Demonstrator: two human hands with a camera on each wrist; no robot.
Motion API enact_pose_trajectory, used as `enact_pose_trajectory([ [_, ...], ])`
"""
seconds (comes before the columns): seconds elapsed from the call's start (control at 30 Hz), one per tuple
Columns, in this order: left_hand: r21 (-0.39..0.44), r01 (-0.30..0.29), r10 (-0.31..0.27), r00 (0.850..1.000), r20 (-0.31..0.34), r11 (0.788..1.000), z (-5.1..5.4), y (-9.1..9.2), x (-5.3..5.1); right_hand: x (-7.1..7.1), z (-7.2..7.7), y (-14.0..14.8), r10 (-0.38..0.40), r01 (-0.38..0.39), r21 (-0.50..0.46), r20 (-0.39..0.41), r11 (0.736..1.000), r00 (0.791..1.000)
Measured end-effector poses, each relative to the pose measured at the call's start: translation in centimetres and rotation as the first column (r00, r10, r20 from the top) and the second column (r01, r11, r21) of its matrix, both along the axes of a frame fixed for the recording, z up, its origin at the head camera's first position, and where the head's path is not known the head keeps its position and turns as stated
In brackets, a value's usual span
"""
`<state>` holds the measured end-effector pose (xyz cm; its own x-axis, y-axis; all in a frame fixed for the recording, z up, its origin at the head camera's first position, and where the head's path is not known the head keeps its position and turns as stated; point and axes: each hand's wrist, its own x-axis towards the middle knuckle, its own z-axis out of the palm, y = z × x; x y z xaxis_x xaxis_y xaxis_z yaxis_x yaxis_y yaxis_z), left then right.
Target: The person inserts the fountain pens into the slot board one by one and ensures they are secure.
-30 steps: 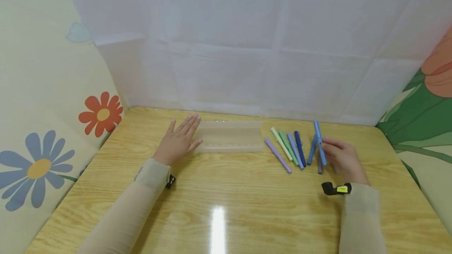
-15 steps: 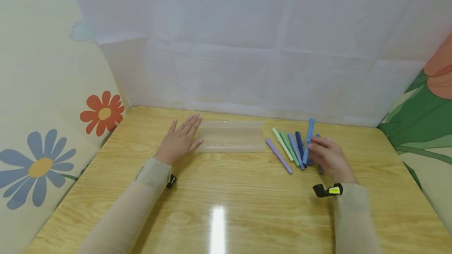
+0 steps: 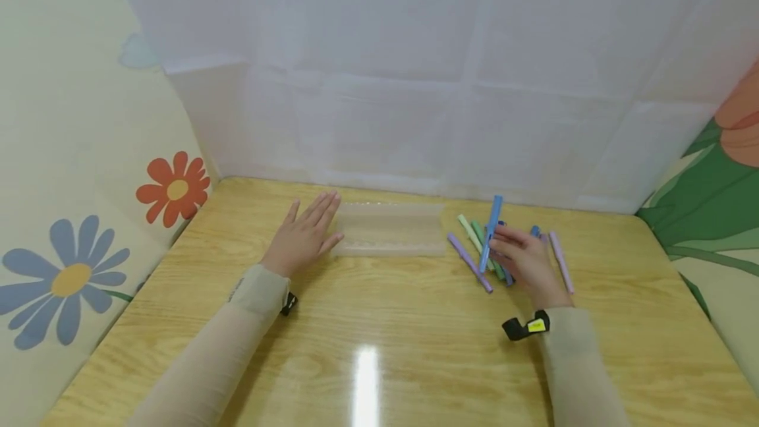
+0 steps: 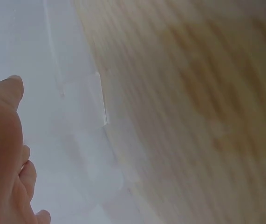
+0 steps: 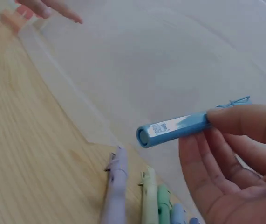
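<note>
My right hand (image 3: 524, 262) pinches a light blue pen (image 3: 491, 232) between thumb and fingers, held above the other pens. In the right wrist view the blue pen (image 5: 174, 129) lies slantwise with its clip toward the fingers. Beneath it are a purple pen (image 3: 465, 256), a pale green pen (image 3: 466, 225) and a green pen (image 3: 477, 229), with darker blue ones partly hidden by the hand. My left hand (image 3: 302, 232) lies with straight fingers at the left end of a clear plastic tray (image 3: 391, 250); whether it touches the tray is unclear.
A lilac pen (image 3: 561, 262) lies right of the right hand, beside a partly hidden blue pen (image 3: 535, 230). The wooden table (image 3: 379, 321) meets a white cloth (image 3: 367, 84) at the back. Flower-patterned panels (image 3: 107, 170) stand at both sides.
My right hand has moved left with the blue pen, from the right-hand pens to over the left group, uncovering the lilac pen. The left hand stays in place.
</note>
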<state>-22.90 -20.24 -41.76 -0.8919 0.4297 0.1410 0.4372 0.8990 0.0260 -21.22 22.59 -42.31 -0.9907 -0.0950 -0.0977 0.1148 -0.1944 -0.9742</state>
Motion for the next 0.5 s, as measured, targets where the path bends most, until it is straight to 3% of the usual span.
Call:
enact_pose_trajectory([
  [0.5, 0.012, 0.002, -0.002, 1.000, -0.018, 1.000, 0.0, 0.1, 0.1, -0.8, -0.3, -2.3, 0.037, -0.034, 0.054, -0.053, 0.998, 0.998],
])
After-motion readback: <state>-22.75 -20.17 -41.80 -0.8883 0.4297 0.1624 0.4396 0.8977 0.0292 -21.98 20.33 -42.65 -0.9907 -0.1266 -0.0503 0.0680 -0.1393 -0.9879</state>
